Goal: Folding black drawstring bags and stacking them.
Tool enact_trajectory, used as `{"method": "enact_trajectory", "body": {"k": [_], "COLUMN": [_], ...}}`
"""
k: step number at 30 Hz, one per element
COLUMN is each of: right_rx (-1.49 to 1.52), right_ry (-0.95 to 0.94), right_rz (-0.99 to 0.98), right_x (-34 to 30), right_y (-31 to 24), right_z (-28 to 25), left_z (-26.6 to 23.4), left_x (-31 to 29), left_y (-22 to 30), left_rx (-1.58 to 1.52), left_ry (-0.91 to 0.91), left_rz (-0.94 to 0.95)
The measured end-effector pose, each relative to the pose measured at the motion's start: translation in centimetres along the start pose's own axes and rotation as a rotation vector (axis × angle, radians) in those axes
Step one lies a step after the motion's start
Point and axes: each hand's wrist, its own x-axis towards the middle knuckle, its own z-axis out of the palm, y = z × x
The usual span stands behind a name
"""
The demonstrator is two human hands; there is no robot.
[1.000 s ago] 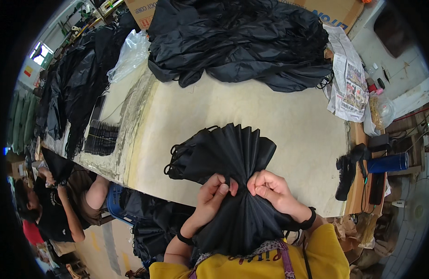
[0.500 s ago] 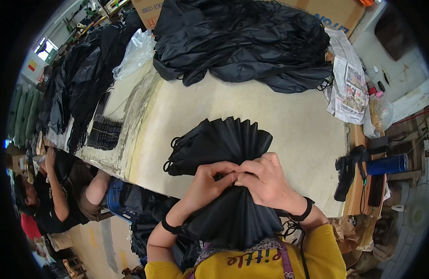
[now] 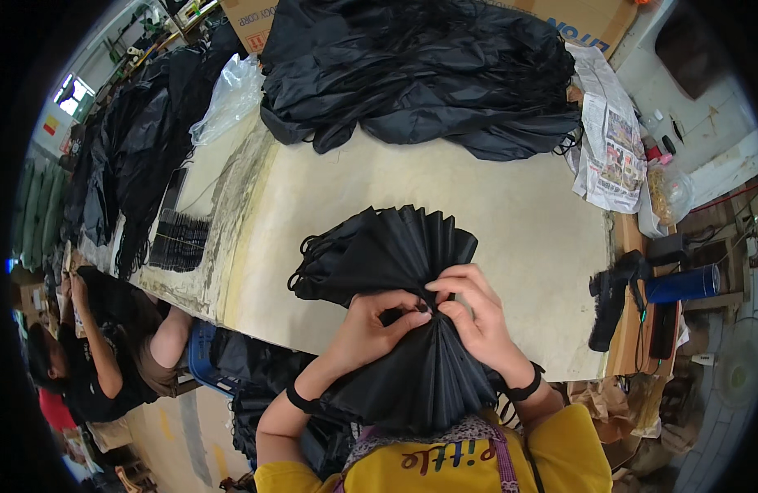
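Note:
A piece of black pleated cloth [image 3: 408,242] with cord loops at its left corner lies in front of me. Its folds are drawn together at a narrow middle and fan out above and below, the lower part reaching my apron. At that gathered waist my left hand [image 3: 364,330] pinches the folds with thumb and forefinger. My right hand [image 3: 480,324] grips the same waist from the other side, thumb and forefinger against the pleats. Whether some thin tie lies between the fingertips is too small to make out.
A big heap of black cloth [image 3: 420,78] covers the table's far side, before a cardboard box. More black cloth [image 3: 141,123] and a bundle of dark strips [image 3: 179,240] lie left. Newspaper [image 3: 609,140], a tape dispenser [image 3: 617,296] and a blue bottle [image 3: 683,283] are right. Another person [image 3: 108,345] sits left.
My right hand's fingers have loosened and spread a little, uncovering more of the gathered waist. The left hand stays on the folds. The seated person's hands have shifted slightly.

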Motion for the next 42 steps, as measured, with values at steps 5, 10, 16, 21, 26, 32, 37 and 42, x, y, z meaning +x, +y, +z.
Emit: {"method": "enact_trajectory", "body": {"k": [5,10,16,21,26,32,37,42], "right_rx": [-0.298,-0.315,-0.371,-0.172,-0.153,-0.159,-0.153,-0.118], "right_ry": [0.013,0.036,-0.006,-0.079,-0.063,-0.177,-0.191,-0.212], "right_rz": [-0.203,-0.169,-0.309,-0.315,-0.05,-0.047,0.038,0.018], "right_x": [-1.0,-1.1,-0.5,-0.4,0.2,0.5,0.5,0.7], "right_y": [1.2,0.1,0.1,0.2,-0.6,0.2,1.5,2.6], "right_z": [-0.8,-0.2,0.5,0.4,-0.3,-0.1,0.8,1.3], "left_z": [0.2,0.0,-0.6,-2.4,-2.2,-1.4,-1.2,-1.8], "left_x": [0.1,0.0,0.2,0.6,0.4,-0.1,0.0,-0.2], "left_y": [-0.1,-0.1,-0.4,0.4,0.3,-0.1,-1.5,-1.8], "left_rx": [-0.065,-0.111,-0.136,-0.086,-0.028,0.227,0.688,0.906], "left_ry": [0.023,0.018,0.002,-0.138,-0.127,0.0,0.051,-0.019], "left_rz": [0.01,-0.014,0.001,-0.107,-0.068,0.154,0.56,0.593]}}
